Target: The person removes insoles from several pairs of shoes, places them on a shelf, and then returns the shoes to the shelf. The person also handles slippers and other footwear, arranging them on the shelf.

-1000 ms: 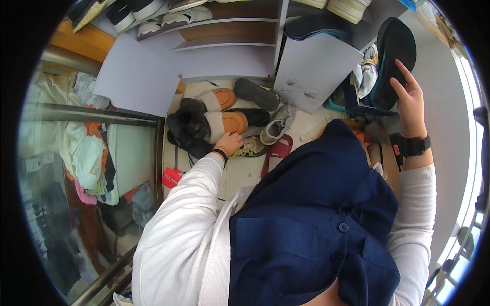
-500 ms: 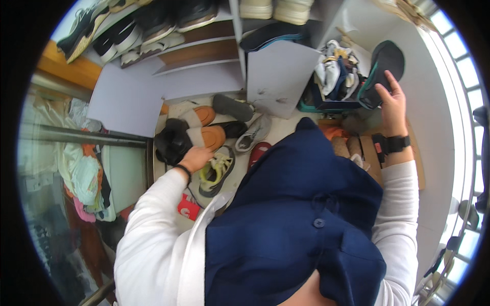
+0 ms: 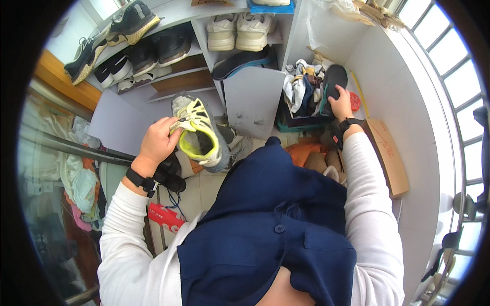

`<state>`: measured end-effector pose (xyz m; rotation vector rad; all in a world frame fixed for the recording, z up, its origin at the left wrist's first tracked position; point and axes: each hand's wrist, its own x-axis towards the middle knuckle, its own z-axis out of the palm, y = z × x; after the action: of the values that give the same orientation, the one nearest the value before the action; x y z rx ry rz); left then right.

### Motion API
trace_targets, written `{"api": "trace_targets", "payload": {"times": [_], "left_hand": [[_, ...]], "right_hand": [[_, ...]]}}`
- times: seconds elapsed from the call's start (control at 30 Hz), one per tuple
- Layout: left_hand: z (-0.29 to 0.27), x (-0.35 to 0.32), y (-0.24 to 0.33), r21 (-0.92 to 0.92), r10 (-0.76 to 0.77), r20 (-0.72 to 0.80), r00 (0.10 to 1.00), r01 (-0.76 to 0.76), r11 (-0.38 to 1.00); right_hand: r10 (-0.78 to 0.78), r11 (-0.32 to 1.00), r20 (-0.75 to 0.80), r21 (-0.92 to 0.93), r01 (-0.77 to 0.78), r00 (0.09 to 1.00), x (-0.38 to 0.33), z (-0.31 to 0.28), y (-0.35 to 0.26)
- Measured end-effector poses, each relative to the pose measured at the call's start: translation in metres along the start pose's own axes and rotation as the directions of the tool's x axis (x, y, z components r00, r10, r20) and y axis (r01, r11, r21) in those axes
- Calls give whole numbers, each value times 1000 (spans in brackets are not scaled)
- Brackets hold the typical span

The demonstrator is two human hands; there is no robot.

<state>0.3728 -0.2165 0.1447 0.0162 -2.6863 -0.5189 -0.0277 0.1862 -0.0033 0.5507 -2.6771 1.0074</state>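
Observation:
My left hand [image 3: 159, 142] grips a yellow and grey sneaker [image 3: 215, 130] at its tongue and laces, with the fingers closed. Raised off the floor, the shoe shows its bright yellow lining. A dark insole [image 3: 335, 77] with a teal edge is pinched in my right hand [image 3: 342, 106]. The insole stands upright at the right side of a dark box [image 3: 301, 122] heaped with socks [image 3: 296, 89]. Whether the insole touches the box is unclear.
An open shoe rack [image 3: 204, 66] holds several shoes and another insole [image 3: 242, 64]. Its grey door [image 3: 255, 99] hangs ahead of me. Black shoes [image 3: 171, 176] and a red box [image 3: 166, 217] lie at the lower left. A cardboard box [image 3: 385, 155] leans on the right wall.
My left hand has lifted the sneaker off the floor. My right hand has brought the insole leftward, closer to the sock box. The view has shifted, showing more of the rack.

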Motion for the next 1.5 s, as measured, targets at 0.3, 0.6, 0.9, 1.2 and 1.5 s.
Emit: {"api": "trace_targets", "payload": {"times": [0.3, 0.6, 0.9, 1.2, 1.5], "left_hand": [[-21, 73, 95, -33, 180, -219, 959, -192, 981], [38, 141, 151, -48, 361, -288, 887, -390, 920], [137, 201, 200, -6, 425, -408, 808, -468, 884], [201, 210, 209, 40, 424, -377, 824, -443, 896], [226, 216, 219, -3, 426, -419, 802, -470, 883]], "right_hand": [[62, 952, -104, -294, -90, 993, -12, 20, -14], [-16, 941, -328, 315, 125, 945, -28, -80, -58], [-389, 916, -316, -34, 399, 865, -98, -203, -114], [-265, 803, 295, -459, 380, 918, -111, -250, -123], [-121, 628, 359, -695, 352, 925, -87, -200, -112]]}}
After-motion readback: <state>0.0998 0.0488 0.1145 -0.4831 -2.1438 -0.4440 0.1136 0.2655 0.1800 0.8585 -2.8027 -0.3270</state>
